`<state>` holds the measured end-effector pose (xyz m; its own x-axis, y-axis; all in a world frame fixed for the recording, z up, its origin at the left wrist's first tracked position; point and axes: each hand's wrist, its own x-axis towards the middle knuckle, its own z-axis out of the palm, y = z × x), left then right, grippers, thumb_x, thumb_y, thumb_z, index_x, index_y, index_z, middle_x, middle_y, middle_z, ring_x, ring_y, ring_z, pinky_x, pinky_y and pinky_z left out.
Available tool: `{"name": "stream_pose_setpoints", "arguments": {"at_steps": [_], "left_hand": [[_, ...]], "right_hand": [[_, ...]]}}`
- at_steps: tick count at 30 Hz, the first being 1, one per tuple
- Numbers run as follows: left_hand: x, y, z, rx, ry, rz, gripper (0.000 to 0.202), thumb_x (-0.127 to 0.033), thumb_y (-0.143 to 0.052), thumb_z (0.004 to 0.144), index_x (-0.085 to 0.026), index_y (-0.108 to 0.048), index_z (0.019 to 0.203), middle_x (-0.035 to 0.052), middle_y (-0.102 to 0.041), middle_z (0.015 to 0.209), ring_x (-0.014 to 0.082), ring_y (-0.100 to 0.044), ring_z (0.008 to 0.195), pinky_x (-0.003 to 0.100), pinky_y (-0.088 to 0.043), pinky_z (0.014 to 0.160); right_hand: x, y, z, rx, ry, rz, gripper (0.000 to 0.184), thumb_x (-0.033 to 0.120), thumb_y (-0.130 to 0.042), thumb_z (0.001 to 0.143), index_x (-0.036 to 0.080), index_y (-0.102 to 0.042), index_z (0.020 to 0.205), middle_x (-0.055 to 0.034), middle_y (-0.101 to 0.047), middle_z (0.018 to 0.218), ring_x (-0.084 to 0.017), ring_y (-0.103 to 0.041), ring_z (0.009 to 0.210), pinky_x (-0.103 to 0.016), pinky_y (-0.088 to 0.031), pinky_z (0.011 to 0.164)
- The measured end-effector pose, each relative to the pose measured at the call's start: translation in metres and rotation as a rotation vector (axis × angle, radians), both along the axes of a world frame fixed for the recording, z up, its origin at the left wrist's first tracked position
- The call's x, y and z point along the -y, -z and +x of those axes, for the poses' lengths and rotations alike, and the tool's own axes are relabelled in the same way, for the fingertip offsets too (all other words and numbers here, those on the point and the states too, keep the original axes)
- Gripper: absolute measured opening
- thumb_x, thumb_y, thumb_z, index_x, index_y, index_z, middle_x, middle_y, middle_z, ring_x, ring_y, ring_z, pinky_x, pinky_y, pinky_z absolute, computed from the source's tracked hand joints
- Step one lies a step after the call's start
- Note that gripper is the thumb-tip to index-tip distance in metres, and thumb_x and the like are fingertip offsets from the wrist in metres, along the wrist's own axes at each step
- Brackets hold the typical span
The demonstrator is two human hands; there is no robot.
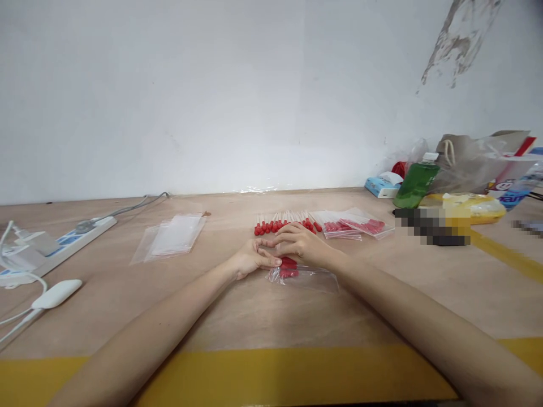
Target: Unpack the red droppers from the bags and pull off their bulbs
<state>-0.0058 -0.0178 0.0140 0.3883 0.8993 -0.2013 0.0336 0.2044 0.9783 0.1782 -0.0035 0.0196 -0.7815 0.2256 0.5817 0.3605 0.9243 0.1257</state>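
My left hand (253,259) and my right hand (303,247) meet at the middle of the table, fingers curled and almost touching. The left thumb lies against several red pieces (289,267) at a clear plastic bag (316,278); whether all of them are inside is unclear. What the fingers of either hand pinch is hidden. Just beyond the right hand runs a row of red-tipped sticks (271,226), tips facing me, partly covered by that hand. To their right lie filled clear bags (371,225) of red-tipped sticks.
Flat clear bags (176,236) lie in a stack at left. A white power strip (63,249) with cables and a white plug-like device (63,294) are farther left. At right stand a green bottle (418,182), a tissue pack (382,185) and a yellow packet (475,209).
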Motion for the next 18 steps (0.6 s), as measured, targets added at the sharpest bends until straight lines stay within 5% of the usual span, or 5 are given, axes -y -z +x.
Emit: {"name": "stream_pose_setpoints", "arguments": {"at_steps": [6, 12, 18], "left_hand": [[-0.0014, 0.0004, -0.0006, -0.015, 0.046, 0.013, 0.057, -0.019, -0.084, 0.04, -0.012, -0.051, 0.086, -0.0027, -0.064, 0.054, 0.0093, -0.059, 0.048, 0.02, -0.046, 0.052], [-0.0007, 0.0007, -0.0009, -0.022, 0.025, 0.01, 0.06, -0.019, -0.084, 0.04, -0.011, -0.051, 0.089, -0.0009, -0.064, 0.055, 0.0102, -0.059, 0.049, 0.02, -0.045, 0.053], [-0.0017, 0.0029, -0.0019, -0.014, 0.042, 0.026, 0.062, -0.019, -0.084, 0.04, -0.01, -0.052, 0.092, -0.0012, -0.064, 0.054, 0.01, -0.059, 0.049, 0.02, -0.045, 0.055]], "right_hand": [[0.0013, 0.0008, 0.0001, 0.013, 0.073, -0.098, 0.016, 0.015, -0.048, 0.082, 0.018, -0.057, 0.094, -0.0043, -0.062, 0.103, -0.016, -0.05, 0.1, -0.035, -0.031, 0.09], [0.0023, 0.0011, -0.0001, -0.024, 0.03, -0.082, 0.013, 0.018, -0.048, 0.083, 0.021, -0.059, 0.076, -0.0017, -0.062, 0.103, -0.015, -0.049, 0.1, -0.034, -0.03, 0.09], [0.0026, 0.0029, -0.0015, 0.05, 0.067, -0.026, 0.012, 0.018, -0.048, 0.082, 0.02, -0.059, 0.077, -0.0025, -0.062, 0.098, -0.016, -0.048, 0.097, -0.034, -0.03, 0.089]]}}
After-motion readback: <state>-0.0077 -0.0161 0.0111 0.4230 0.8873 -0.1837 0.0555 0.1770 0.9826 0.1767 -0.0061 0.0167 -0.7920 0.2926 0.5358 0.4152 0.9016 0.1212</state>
